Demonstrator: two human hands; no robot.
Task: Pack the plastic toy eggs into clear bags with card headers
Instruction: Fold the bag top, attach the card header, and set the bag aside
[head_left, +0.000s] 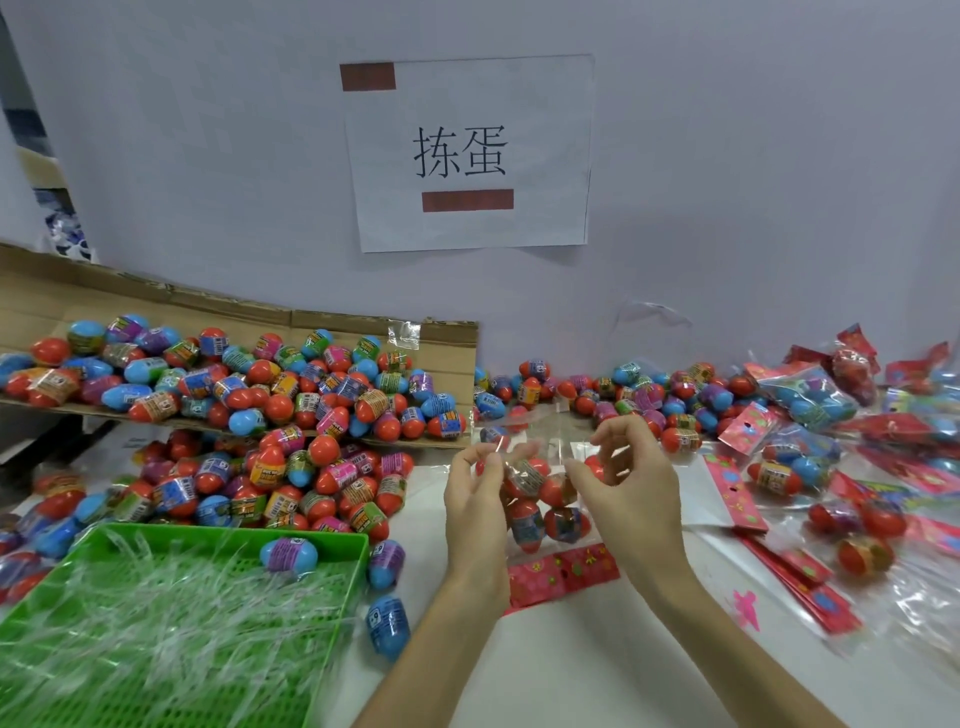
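Over the counter's (571, 675) middle, a clear bag (548, 496) with several toy eggs (525, 525) inside, red card header (563, 571) at its near end. Pinched at the open mouth by left hand (475, 501) and right hand (634, 480). Loose eggs (291, 483) heaped toward the left edge.

White table (571, 675) bears eggs (291, 483) (loose), green tray (223, 531).

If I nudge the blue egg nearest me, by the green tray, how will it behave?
The blue egg is rounded and lies on its side on the smooth table, so it would probably roll. It is a plastic toy, so likely light and stiff.
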